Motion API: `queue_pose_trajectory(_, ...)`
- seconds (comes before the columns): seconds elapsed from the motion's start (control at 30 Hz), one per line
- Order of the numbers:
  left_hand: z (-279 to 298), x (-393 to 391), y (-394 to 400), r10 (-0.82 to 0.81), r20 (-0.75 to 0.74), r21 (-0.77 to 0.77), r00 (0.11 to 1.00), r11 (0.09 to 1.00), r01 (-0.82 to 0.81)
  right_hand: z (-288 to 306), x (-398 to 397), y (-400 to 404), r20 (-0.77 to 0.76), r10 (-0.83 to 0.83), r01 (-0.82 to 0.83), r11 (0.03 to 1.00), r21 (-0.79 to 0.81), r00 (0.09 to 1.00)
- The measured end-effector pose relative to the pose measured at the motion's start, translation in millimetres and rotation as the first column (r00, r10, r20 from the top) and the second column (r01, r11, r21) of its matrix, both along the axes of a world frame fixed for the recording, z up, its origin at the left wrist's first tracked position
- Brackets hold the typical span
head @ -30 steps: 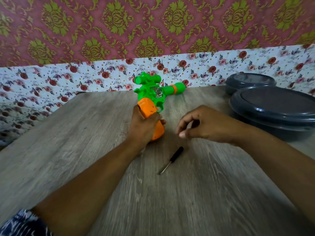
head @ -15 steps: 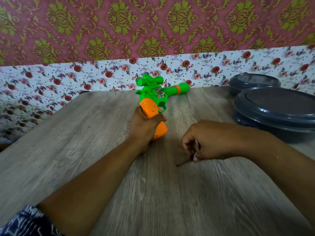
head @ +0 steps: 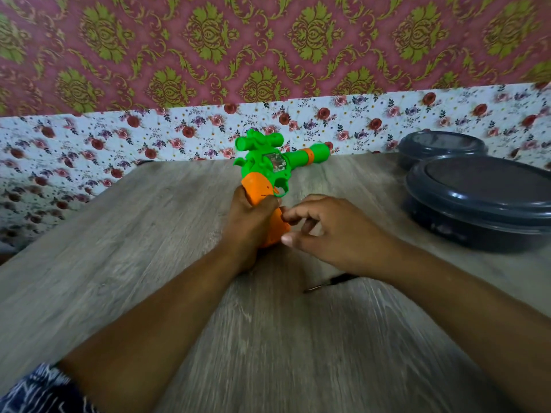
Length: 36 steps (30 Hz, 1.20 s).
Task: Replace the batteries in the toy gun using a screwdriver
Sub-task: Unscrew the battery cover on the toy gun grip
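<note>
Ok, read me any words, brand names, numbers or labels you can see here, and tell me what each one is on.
None can be read.
The toy gun shows no lettering, only a small clear window with blurred parts.
The dark containers and the screwdriver show no print.

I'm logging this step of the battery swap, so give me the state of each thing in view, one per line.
toy gun: held upright by its orange grip, barrel pointing right.
left hand: grips the orange grip.
right hand: fingers curled at the grip, not holding the screwdriver.
screwdriver: lying flat on the table, partly hidden under the right forearm.
table: bears everything.
two dark containers: lids on.
</note>
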State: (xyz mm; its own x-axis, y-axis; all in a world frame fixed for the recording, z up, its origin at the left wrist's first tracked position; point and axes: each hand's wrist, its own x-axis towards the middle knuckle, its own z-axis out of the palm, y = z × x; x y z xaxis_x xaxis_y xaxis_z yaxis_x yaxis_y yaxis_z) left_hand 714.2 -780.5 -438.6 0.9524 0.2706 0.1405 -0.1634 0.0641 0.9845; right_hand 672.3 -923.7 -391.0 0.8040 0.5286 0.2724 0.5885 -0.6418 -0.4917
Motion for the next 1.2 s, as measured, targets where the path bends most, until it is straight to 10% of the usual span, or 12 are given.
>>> queue_pose_trajectory(0.13,7,-5,1,-0.106,-0.052,-0.275,0.993,0.957,0.088,-13,-2,18,-0.08,-0.046,0.054,0.993,0.101,0.996)
queue_pose_trajectory(0.57,-1,-1,-6,-0.164,0.005,-0.184,0.986,0.97,0.162,-18,10,37,-0.496,-0.225,0.474,0.751,0.46,0.839)
queue_pose_trajectory(1.2,-2,2,1,-0.211,0.009,-0.162,0.978,0.964,0.209,16,17,-24,-0.454,-0.146,0.351,0.843,0.407,0.879)
